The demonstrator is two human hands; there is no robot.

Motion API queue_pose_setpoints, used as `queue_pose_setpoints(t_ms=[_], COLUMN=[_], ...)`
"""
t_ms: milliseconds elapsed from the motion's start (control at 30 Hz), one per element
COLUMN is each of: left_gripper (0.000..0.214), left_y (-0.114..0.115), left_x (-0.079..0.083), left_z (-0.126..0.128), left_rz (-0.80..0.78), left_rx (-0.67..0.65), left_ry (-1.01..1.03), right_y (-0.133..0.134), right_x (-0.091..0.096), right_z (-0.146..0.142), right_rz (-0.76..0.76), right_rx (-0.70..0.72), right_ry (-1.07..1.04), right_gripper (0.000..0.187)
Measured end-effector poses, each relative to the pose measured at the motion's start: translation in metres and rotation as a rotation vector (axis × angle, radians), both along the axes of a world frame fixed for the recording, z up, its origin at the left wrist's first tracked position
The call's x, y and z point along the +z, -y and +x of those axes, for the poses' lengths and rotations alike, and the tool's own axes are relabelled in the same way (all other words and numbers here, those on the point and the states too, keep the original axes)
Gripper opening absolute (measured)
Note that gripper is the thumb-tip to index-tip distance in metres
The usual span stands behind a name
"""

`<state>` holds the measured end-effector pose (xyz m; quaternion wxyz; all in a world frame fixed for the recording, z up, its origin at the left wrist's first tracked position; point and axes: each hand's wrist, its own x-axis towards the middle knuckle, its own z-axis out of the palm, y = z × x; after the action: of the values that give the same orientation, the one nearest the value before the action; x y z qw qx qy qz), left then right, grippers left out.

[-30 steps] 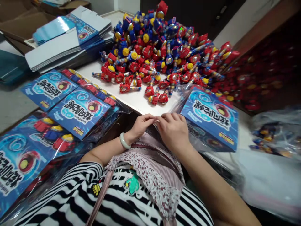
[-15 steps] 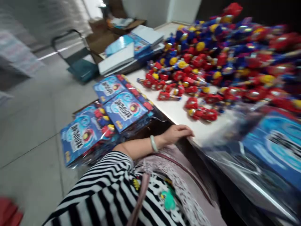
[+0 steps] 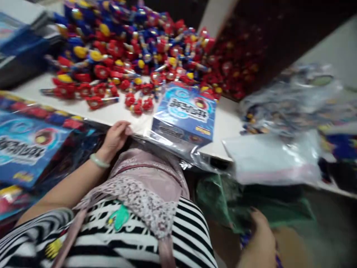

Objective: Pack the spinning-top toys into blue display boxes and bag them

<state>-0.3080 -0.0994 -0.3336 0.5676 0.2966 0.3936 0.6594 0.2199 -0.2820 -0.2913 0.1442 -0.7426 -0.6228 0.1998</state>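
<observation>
At far left, a blue box in clear wrap (image 3: 19, 149) lies just beside the worktop's (image 3: 228, 117) front edge; behind it, a stack of flat cartons (image 3: 26, 41) sits towards the back left corner. The left forearm slants up and inward, a pale bracelet (image 3: 99, 160) around the wrist. The left hand (image 3: 114, 139) meets the worktop's front edge, knuckles raised, fingers bent towards the thumb. Beyond it, red, blue and yellow toys (image 3: 119, 48) heap towards the back edge, a few lying loose nearer the front. Right of those, a bagged blue box (image 3: 186, 106) rests upright at the front edge, its plastic hanging over. Further right, the right arm reaches down below the worktop, its hand (image 3: 260, 227) near a green plastic bag (image 3: 220, 201), fingers pointing forward. Blur hides whether either grip pinches anything; I cannot tell. A white plastic bag (image 3: 273, 156) lies along the front edge, a clear bag of toys (image 3: 301, 102) behind it.
</observation>
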Motion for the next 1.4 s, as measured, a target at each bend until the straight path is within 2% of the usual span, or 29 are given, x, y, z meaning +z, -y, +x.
queue_pose_setpoints(t_ms=[67, 100, 133, 167, 200, 267, 300, 367, 433, 500, 533, 567, 633, 667, 733, 800, 833, 867, 933, 967, 1033, 1167, 1233, 1300, 1400], left_gripper=[0.015, 0.012, 0.011, 0.013, 0.018, 0.029, 0.032, 0.031, 0.026, 0.023, 0.022, 0.021, 0.025, 0.035, 0.066, 0.081, 0.078, 0.069, 0.041, 0.036, 0.047, 0.074, 0.079, 0.075, 0.059], left_y=[-0.001, 0.001, 0.004, 0.005, 0.006, 0.005, 0.005, 0.009, 0.021, 0.039, 0.049, 0.057, 0.066, 0.065, 0.058, 0.046, 0.041, 0.037, 0.033, 0.033, 0.034, 0.026, 0.016, 0.005, -0.009], left_x=[-0.004, -0.004, -0.002, 0.000, 0.002, 0.004, 0.004, 0.005, 0.006, 0.006, 0.005, 0.002, -0.004, -0.007, -0.010, -0.007, -0.003, 0.001, 0.009, 0.012, 0.010, -0.011, -0.024, -0.034, -0.041], left_z=[-0.002, -0.003, -0.002, -0.001, 0.000, 0.002, 0.002, -0.006, -0.025, -0.049, -0.060, -0.069, -0.076, -0.074, -0.059, -0.038, -0.028, -0.019, -0.007, -0.004, -0.001, 0.002, 0.004, 0.005, 0.001], left_rz=[0.035, 0.044, 0.052, 0.063, 0.075, 0.094, 0.106, 0.153, 0.202, 0.177, 0.126, 0.056, -0.131, -0.234, -0.411, -0.471, -0.451, -0.414, -0.314, -0.266, -0.195, -0.164, -0.148, -0.115, -0.084], left_rx=[-0.054, -0.083, -0.098, -0.100, -0.093, -0.076, -0.072, -0.091, -0.156, -0.248, -0.268, -0.266, -0.279, -0.325, -0.522, -0.695, -0.716, -0.704, -0.616, -0.572, -0.526, -0.536, -0.551, -0.568, -0.560], left_ry=[-0.027, -0.037, -0.045, -0.057, -0.066, -0.078, -0.082, -0.102, -0.173, -0.256, -0.268, -0.250, -0.158, -0.108, -0.028, 0.047, 0.088, 0.129, 0.203, 0.234, 0.268, 0.233, 0.207, 0.178, 0.058], right_y=[0.034, 0.040, 0.038, 0.030, 0.018, -0.011, -0.023, -0.034, -0.027, -0.008, 0.001, 0.009, 0.014, 0.011, -0.006, -0.028, -0.038, -0.046, -0.054, -0.055, -0.055, -0.061, -0.069, -0.077, -0.085], right_x=[0.003, 0.004, 0.006, 0.009, 0.013, 0.022, 0.025, 0.029, 0.023, 0.011, 0.002, -0.006, -0.019, -0.023, -0.027, -0.023, -0.020, -0.016, -0.011, -0.010, -0.015, -0.040, -0.052, -0.060, -0.065], right_z=[0.032, 0.036, 0.030, 0.017, -0.003, -0.055, -0.081, -0.120, -0.133, -0.124, -0.117, -0.109, -0.102, -0.103, -0.115, -0.131, -0.138, -0.143, -0.149, -0.150, -0.148, -0.141, -0.137, -0.132, -0.124], right_rz=[-0.054, -0.067, -0.049, -0.021, 0.095, 0.309, 0.411, 0.579, 0.658, 0.645, 0.630, 0.626, 0.584, 0.479, 0.093, -0.307, -0.400, -0.402, -0.280, -0.208, -0.090, 0.032, 0.041, 0.048, 0.067], right_rx=[-0.171, -0.233, -0.263, -0.259, -0.227, 0.019, 0.115, 0.263, 0.395, 0.494, 0.490, 0.424, 0.143, -0.007, -0.174, -0.160, -0.147, -0.157, -0.202, -0.210, -0.188, -0.102, -0.066, -0.050, -0.055], right_ry=[0.068, 0.083, 0.079, 0.068, 0.020, -0.098, -0.125, -0.126, -0.088, -0.058, -0.069, -0.120, -0.379, -0.567, -0.922, -1.129, -1.184, -1.230, -1.307, -1.330, -1.346, -1.301, -1.266, -1.209, -1.079], right_gripper=[0.038, 0.044, 0.042, 0.034, 0.029, 0.069, 0.076, 0.046, 0.011, 0.011, 0.012, 0.013, 0.026, 0.040, 0.073, 0.096, 0.101, 0.097, 0.078, 0.067, 0.056, 0.058, 0.067, 0.077, 0.078])
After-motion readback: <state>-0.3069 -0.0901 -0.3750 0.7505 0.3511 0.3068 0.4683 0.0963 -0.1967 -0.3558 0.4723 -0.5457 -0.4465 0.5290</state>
